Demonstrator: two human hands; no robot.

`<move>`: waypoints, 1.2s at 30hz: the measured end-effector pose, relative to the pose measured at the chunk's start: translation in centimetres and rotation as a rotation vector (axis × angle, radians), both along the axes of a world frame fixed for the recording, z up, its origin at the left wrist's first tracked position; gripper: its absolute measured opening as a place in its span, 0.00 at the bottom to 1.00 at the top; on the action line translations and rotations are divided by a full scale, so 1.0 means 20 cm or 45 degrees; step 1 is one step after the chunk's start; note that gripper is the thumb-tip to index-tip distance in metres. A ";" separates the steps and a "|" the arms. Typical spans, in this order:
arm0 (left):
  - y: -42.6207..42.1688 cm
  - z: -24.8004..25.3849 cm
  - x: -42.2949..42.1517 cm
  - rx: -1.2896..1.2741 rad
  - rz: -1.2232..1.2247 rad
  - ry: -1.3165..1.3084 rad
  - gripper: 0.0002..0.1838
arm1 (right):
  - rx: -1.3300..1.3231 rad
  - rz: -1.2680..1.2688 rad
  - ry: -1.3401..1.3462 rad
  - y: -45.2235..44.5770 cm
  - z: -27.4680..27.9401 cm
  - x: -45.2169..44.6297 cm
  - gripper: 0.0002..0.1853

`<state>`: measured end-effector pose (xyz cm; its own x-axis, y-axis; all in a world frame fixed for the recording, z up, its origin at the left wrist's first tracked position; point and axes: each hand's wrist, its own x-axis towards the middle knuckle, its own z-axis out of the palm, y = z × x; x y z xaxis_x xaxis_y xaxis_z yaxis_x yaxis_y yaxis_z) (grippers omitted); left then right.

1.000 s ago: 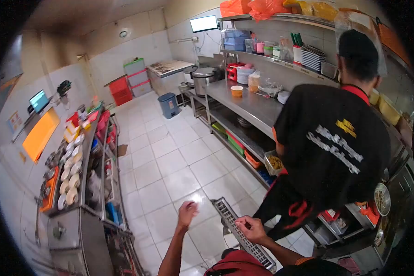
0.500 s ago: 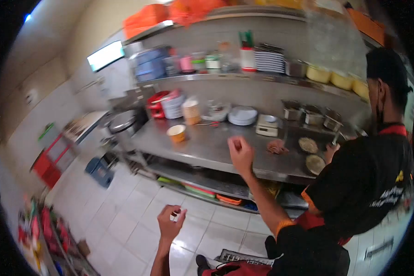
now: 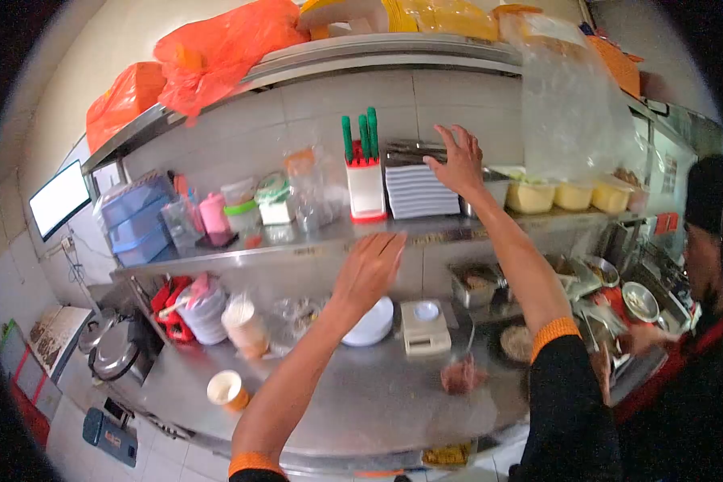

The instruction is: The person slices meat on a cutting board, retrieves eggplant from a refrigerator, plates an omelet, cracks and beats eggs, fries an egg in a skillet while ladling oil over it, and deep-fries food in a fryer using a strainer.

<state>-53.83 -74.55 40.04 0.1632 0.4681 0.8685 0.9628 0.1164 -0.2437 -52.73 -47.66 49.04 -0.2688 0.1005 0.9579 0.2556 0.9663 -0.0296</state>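
My right hand (image 3: pixel 460 161), fingers apart and empty, is raised at the right part of a stack of white trays (image 3: pixel 420 193) on the middle shelf. Dark flat items (image 3: pixel 414 153) lie on top of that stack; whether my fingers touch them I cannot tell. Lower and to the left, my left hand (image 3: pixel 371 269) hangs before the shelf's front edge, its fingers stretched forward and close to each other, with no object visible in it. Just left of the trays stands a white and red knife holder (image 3: pixel 367 190) with green-handled knives.
Below is a steel counter (image 3: pixel 329 410) with a scale (image 3: pixel 426 329), white plates (image 3: pixel 369 323), an orange-white cup (image 3: pixel 227 390) and some meat (image 3: pixel 462 375). A co-worker (image 3: pixel 703 265) stands at the right. Orange bags (image 3: pixel 225 52) sit on the top shelf.
The view has swung right and come closer to the shelves. Both my hands have risen from over the floor and counter to shelf height, and my right hand has opened.
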 end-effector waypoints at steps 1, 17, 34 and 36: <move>0.19 0.09 -0.16 -0.006 0.074 0.053 0.15 | 0.034 -0.027 -0.049 0.10 0.04 -0.10 0.35; 0.87 0.43 -0.77 -0.322 0.387 0.560 0.11 | 0.112 0.555 -0.939 0.45 0.33 -0.45 0.28; 0.45 0.48 -0.45 0.053 -0.037 0.318 0.15 | 0.089 0.524 -1.161 0.42 0.37 -0.47 0.30; 0.41 0.45 -0.44 0.038 -0.015 0.372 0.14 | 0.054 0.525 -1.169 0.43 0.35 -0.47 0.30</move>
